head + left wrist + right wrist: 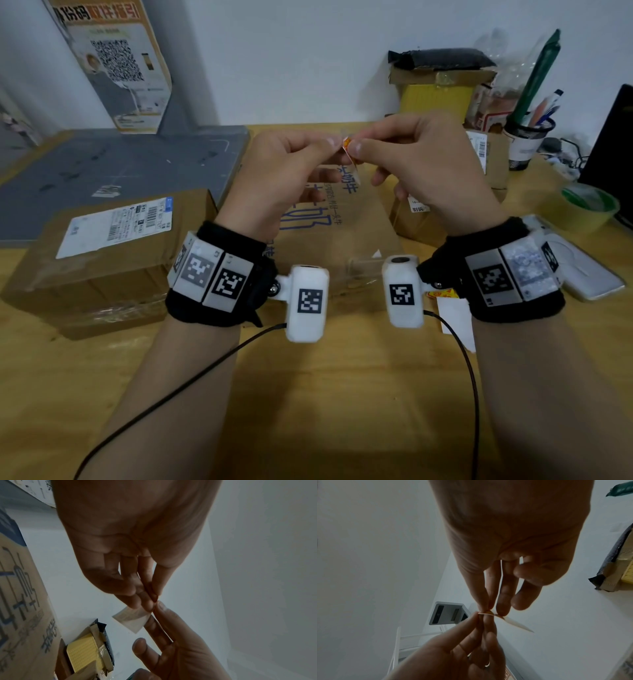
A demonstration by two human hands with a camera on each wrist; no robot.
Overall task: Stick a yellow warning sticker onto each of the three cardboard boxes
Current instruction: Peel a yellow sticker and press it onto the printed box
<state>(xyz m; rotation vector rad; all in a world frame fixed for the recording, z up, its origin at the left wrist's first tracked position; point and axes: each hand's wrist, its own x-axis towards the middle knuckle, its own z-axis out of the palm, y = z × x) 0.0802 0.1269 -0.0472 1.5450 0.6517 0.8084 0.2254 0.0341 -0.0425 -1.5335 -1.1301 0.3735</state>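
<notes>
Both hands are raised over the middle cardboard box point(342, 236), which has blue print. My left hand point(330, 144) pinches the white backing paper point(132, 620), which hangs down below the fingers. My right hand point(356, 148) pinches the corner of the yellow warning sticker point(346, 142), seen edge-on as the sticker point(486, 613) in the right wrist view. A second box point(102, 260) with a shipping label lies at the left. A third box point(495, 161) stands behind my right hand. Another yellow sticker point(442, 294) on white backing lies on the table by my right wrist.
A grey cutting mat point(113, 164) lies at the back left, with a poster point(116, 61) leaning on the wall. At the right are a tape roll point(589, 209), a pen holder point(527, 137), a white device point(589, 274) and an open box point(438, 92) with yellow contents.
</notes>
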